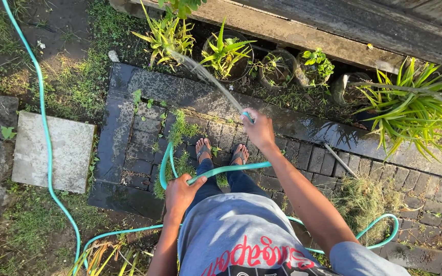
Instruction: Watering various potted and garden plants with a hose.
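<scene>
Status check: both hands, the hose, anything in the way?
Right hand grips hose end, spraying potted plant. Left hand holds green hose loop. Hose slack coils around feet.

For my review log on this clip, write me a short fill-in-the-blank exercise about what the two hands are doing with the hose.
1. The right hand holds the end of the green ____, spraying water.
2. The water jet arcs toward the potted ____ along the wooden edge.
3. The left hand holds a ____ of the same line.
4. The person stands on wet ____ paving.

Missing words: hose; plants; loop; brick
</scene>
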